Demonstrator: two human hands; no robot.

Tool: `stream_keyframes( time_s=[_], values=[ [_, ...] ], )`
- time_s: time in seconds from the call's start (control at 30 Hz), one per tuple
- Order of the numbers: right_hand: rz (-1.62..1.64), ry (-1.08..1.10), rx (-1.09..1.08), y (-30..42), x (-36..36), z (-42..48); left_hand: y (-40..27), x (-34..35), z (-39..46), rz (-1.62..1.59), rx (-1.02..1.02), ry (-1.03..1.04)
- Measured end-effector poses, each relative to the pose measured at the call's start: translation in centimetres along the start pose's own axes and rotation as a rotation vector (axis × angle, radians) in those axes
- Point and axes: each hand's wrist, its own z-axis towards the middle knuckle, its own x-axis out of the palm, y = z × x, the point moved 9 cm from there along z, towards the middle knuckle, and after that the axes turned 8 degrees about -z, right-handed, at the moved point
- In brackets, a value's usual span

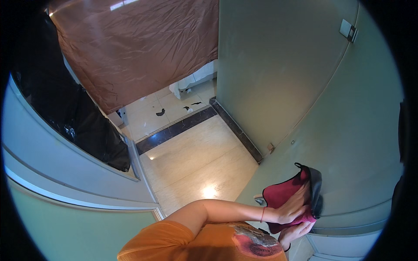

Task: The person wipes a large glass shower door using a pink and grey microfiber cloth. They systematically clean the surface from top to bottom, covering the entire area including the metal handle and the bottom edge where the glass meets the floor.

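Note:
A magenta cloth point(282, 192) with black edging and a small black loop is spread and partly folded against a frosted glass panel point(356, 163). My left hand point(294, 204), with a thin red string at the wrist, reaches across from the left and holds the cloth, its fingers pointing up into the dark fold. Just below, my right hand point(297, 230), with a black band at the wrist, grips the lower edge of the cloth. A metal handle point(259, 199) shows at the cloth's left side. Some fingertips are hidden by the cloth.
Metal fittings point(348, 30) join the tall glass panels. A dark stone sill point(176, 128) crosses the tiled floor point(192, 156). Beyond it hangs a brown sheet point(140, 49), with dark scraps point(160, 112) on the tiles below. Black plastic point(81, 120) covers an opening at the left.

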Motion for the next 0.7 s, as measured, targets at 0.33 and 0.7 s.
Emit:
stream_keyframes(
  time_s=[0.33,0.7],
  values=[
    [-0.177,-0.188,-0.320,8.8,0.6,6.2,-2.5,2.4,8.6,0.103,0.014,0.157],
    [-0.235,0.144,-0.240,-3.8,-0.5,-0.8,7.0,3.3,-3.5,0.167,-0.148,0.153]
  ],
)
